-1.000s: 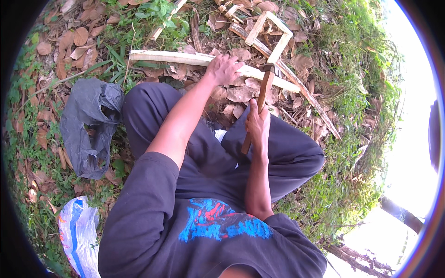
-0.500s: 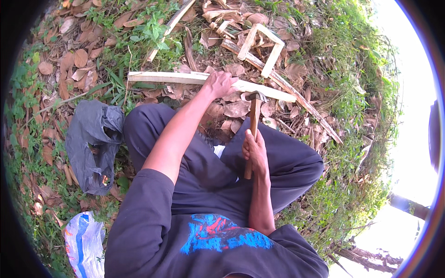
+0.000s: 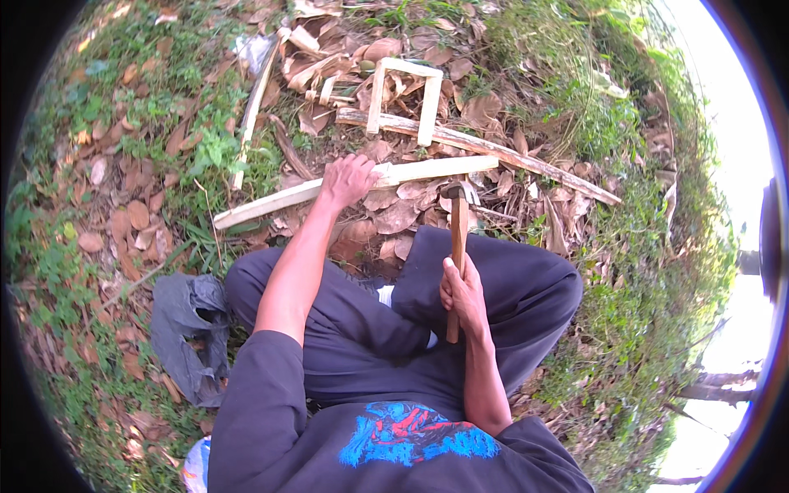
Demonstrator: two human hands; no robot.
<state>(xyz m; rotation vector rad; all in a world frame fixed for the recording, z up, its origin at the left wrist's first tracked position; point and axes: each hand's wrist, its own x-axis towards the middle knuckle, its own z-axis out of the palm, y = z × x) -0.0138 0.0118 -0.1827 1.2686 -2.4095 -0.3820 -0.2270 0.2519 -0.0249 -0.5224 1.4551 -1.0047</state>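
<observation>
My left hand (image 3: 349, 179) is wrapped over the middle of a long pale wooden strip (image 3: 271, 202), which lies across the leaf litter in front of my crossed legs. By its wooden handle, my right hand (image 3: 464, 292) holds a hammer (image 3: 459, 230) upright above my right leg. The metal head of the hammer is just on the near side of the strip's right part; whether it touches the strip I cannot tell. Beyond the strip, a three-sided wooden frame (image 3: 412, 69) rests with its open side toward me, next to a longer rough-edged stick (image 3: 534, 164).
Another pale strip (image 3: 253, 115) lies farther left, near a scrap of clear plastic (image 3: 252, 53). Bark and wood pieces (image 3: 316, 72) are heaped at the far middle. A black plastic bag (image 3: 187, 333) is beside my left knee, with a blue-and-white bag (image 3: 196, 467) nearer my body.
My view has turned, so the strip, frame and stick appear rotated counterclockwise and shifted left. Both hands keep their holds; the hammer has hardly moved relative to my leg.
</observation>
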